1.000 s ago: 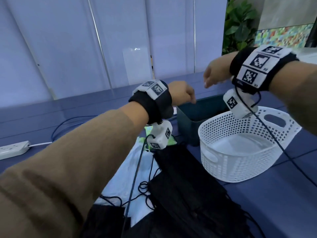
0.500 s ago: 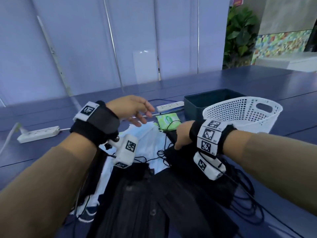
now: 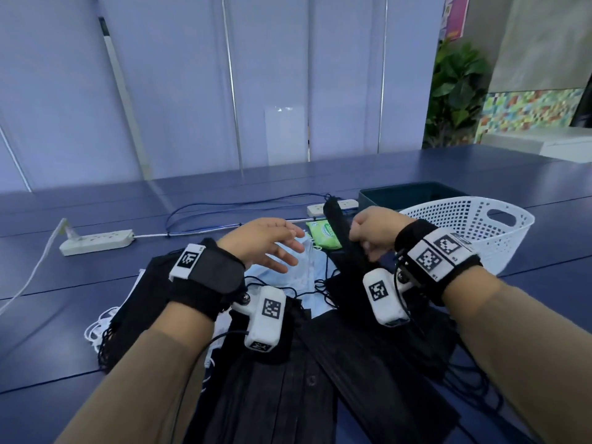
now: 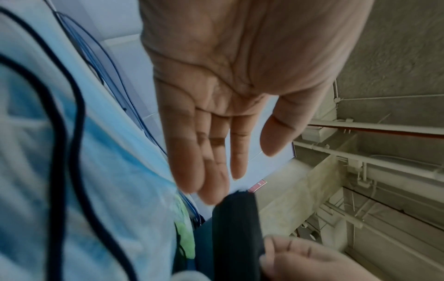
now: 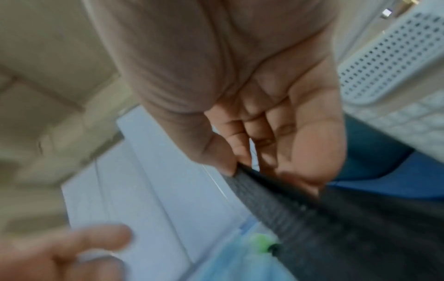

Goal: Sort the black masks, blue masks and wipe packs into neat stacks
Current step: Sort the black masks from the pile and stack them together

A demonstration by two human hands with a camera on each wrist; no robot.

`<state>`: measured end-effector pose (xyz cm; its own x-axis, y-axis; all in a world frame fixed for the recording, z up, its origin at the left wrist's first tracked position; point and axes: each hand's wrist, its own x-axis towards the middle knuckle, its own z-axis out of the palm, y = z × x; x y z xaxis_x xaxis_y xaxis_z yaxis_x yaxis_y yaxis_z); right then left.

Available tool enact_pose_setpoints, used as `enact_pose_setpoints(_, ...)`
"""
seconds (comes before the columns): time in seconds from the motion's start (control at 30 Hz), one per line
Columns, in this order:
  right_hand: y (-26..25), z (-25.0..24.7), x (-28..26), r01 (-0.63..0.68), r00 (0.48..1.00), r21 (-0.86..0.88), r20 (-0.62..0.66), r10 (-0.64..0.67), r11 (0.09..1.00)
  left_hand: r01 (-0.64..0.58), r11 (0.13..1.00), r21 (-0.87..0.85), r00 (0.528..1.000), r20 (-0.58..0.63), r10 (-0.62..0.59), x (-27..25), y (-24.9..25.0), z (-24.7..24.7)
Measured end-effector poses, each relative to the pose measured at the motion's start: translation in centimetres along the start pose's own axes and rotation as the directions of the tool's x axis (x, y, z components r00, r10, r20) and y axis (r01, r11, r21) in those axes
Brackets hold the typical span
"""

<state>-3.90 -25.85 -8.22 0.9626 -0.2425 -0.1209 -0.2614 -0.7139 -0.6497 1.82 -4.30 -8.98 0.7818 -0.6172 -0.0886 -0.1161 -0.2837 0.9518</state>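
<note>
While left hand (image 3: 267, 243) spreads empty, right hand (image 3: 373, 230) pinches black mask (image 3: 341, 232).

My dark blue table (image 3: 384, 174) meets pale wall panels (image 3: 176, 75) ahead. A leafy plant (image 3: 455, 91) stands beside a colourful mosaic wall (image 3: 528, 107).

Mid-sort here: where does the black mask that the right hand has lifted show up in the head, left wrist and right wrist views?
Head: the black mask stands right of centre, pinched by the right hand.
Left wrist: bottom centre, a dark strip below the open left hand.
Right wrist: lower right, running from the thumb toward the corner.
Shared landmark: the green wipe pack, beside the mask in all three views.
</note>
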Motion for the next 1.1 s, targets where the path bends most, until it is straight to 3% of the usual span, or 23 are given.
enact_pose_setpoints(0.07, -0.7, -0.1, -0.4, 0.115, 0.993, 0.282, 0.004, -0.121, 0.952, 0.001, 0.999, -0.041, 1.000, -0.007, -0.001, 0.5, 0.0, 0.4)
enact_pose_setpoints(0.17, -1.8, 0.2, -0.9, 0.235, 0.953, 0.604, 0.013, -0.304, 0.762, -0.011, 0.998, -0.063, 1.000, 0.003, 0.011, 1.3, -0.5, 0.4)
enact_pose_setpoints(0.23, -2.1, 0.6, -1.1, 0.241, 0.913, 0.731, 0.053, -0.405, 0.639, -0.061, 0.984, -0.167, 0.997, 0.042, 0.069, 1.5, -0.7, 0.4)
enact_pose_setpoints(0.3, -2.1, 0.9, -1.0, 0.237, 0.900, 0.750, 0.070, -0.430, 0.618, -0.122, 0.939, -0.323, 0.990, 0.021, 0.136, 1.6, -0.7, 0.5)
enact_pose_setpoints(0.37, -1.9, 0.9, -1.0, 0.252, 0.929, 0.673, 0.032, -0.368, 0.696, -0.190, 0.891, -0.413, 0.981, -0.059, 0.183, 1.6, -0.5, 0.3)
enact_pose_setpoints(0.47, -0.3, 0.7, 0.0, 0.201, 0.979, 0.392, -0.041, -0.202, 0.898, -0.254, 0.887, -0.386, 0.954, -0.251, 0.165, 1.7, -0.2, -0.5)
enact_pose_setpoints(0.57, 1.5, 1.6, 1.1, 0.000, 0.994, 0.066, 0.114, -0.007, 0.998, -0.226, 0.904, -0.364, 0.926, -0.367, 0.084, 1.9, -0.2, -1.5)
enact_pose_setpoints(0.67, 1.5, 2.6, 1.1, 0.024, 0.980, -0.263, 0.195, 0.028, 0.965, -0.194, 0.901, -0.388, 0.915, -0.403, 0.023, 2.0, -0.4, -1.7)
enact_pose_setpoints(0.87, 1.0, 4.1, 2.4, 0.031, 0.973, -0.480, 0.213, 0.083, 0.877, -0.194, 0.849, -0.491, 0.923, -0.384, -0.010, 2.0, -0.4, -1.6)
enact_pose_setpoints(1.1, -2.0, 5.3, 3.4, 0.077, 0.953, -0.771, 0.243, 0.181, 0.632, -0.205, 0.814, -0.543, 0.942, -0.337, 0.012, 1.8, -0.5, -2.0)
